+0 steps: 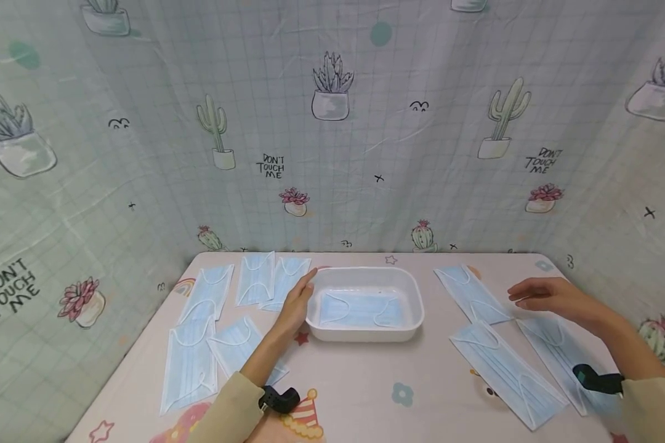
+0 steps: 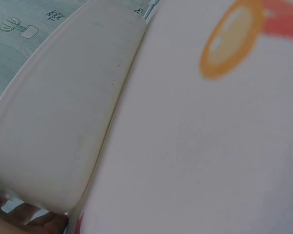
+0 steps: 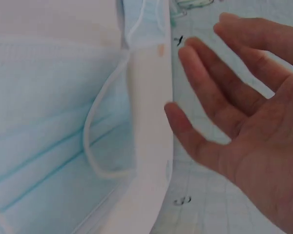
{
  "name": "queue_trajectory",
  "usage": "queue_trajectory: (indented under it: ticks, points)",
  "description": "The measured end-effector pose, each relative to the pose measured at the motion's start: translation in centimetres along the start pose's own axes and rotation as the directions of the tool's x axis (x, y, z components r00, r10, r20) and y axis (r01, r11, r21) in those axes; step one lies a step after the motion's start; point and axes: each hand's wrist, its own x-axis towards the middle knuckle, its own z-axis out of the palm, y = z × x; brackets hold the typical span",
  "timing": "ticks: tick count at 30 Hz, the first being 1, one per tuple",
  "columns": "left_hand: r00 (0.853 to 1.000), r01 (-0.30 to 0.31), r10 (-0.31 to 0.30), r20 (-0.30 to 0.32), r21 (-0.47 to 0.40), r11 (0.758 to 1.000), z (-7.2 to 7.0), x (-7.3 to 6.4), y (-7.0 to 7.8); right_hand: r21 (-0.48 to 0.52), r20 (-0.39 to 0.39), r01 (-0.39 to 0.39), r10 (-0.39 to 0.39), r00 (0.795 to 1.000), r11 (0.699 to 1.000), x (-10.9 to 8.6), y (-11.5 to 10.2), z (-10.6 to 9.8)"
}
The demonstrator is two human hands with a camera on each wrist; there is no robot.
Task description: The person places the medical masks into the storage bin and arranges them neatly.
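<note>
At the middle of the table stands a white plastic tub (image 1: 366, 335) with a blue face mask (image 1: 360, 309) lying flat inside. My left hand (image 1: 296, 304) holds the tub's left end, thumb at the rim; in the left wrist view its fingers (image 2: 51, 223) bend against the outer wall. Above the right-hand masks hovers my right hand (image 1: 554, 298), empty, its fingers loosely bent and spread apart in the right wrist view. Nearest it are a far mask (image 1: 471, 292), a mask (image 1: 554, 344) under the forearm, and a front mask (image 1: 504, 369).
Several more masks lie left of the tub, among them a front-left mask (image 1: 188, 366), a slanted mask (image 1: 238, 344) partly behind my left forearm, and a back mask (image 1: 256, 280). A patterned cloth (image 1: 377, 209) walls the pink table (image 1: 360, 394) at back and sides.
</note>
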Motion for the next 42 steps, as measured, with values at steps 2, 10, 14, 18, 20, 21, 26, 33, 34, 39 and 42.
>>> queue_trajectory:
  ticks: [2,10,14,18,20,21,26,33,34,39,42]
  points:
    - [1.000,0.004,-0.004,0.001,0.002,1.000,0.0,0.0,0.0,-0.048,-0.017,-0.051,0.050,0.999,0.998,-0.4,0.8,0.0]
    - [1.000,0.008,-0.008,0.004,-0.007,1.000,0.0,0.0,0.0,-0.175,-0.047,-0.211,0.206,0.978,0.962,-1.9,2.9,-1.0]
    - [1.000,0.013,-0.012,0.012,-0.012,1.000,0.0,-0.1,0.1,-0.174,-0.029,-0.311,0.311,0.950,0.934,-2.6,3.7,-1.5]
    - [1.000,0.005,-0.005,0.008,-0.010,1.000,-0.1,-0.1,0.1,-0.152,-0.039,-0.367,0.365,0.930,0.918,-3.0,4.5,-1.4]
    - [1.000,-0.003,0.003,0.008,-0.009,1.000,-0.2,-0.1,0.1,-0.137,-0.049,-0.374,0.371,0.927,0.917,-3.0,4.8,-1.3]
    - [1.000,-0.005,0.005,0.010,-0.010,1.000,-0.2,-0.1,0.0,-0.126,-0.055,-0.382,0.378,0.924,0.916,-2.9,5.0,-1.2]
    - [1.000,-0.007,0.007,0.018,-0.005,1.000,-0.2,0.0,0.0,-0.072,-0.057,-0.399,0.396,0.917,0.914,-3.0,5.5,-1.1]
    - [1.000,-0.005,0.005,0.015,-0.002,1.000,-0.1,0.0,0.2,-0.085,-0.104,-0.333,0.324,0.940,0.939,-3.4,5.4,-1.3]
    - [1.000,-0.007,0.007,0.015,-0.003,1.000,-0.1,0.0,0.2,-0.087,-0.110,-0.322,0.312,0.944,0.943,-3.5,5.3,-1.3]
    - [1.000,-0.011,0.011,0.019,-0.015,1.000,-0.1,0.0,0.1,-0.085,-0.077,-0.317,0.311,0.947,0.945,-3.6,5.0,-1.9]
    - [1.000,-0.002,0.003,0.016,-0.011,1.000,-0.1,0.1,0.1,-0.105,-0.067,-0.318,0.312,0.948,0.942,-3.5,5.0,-2.5]
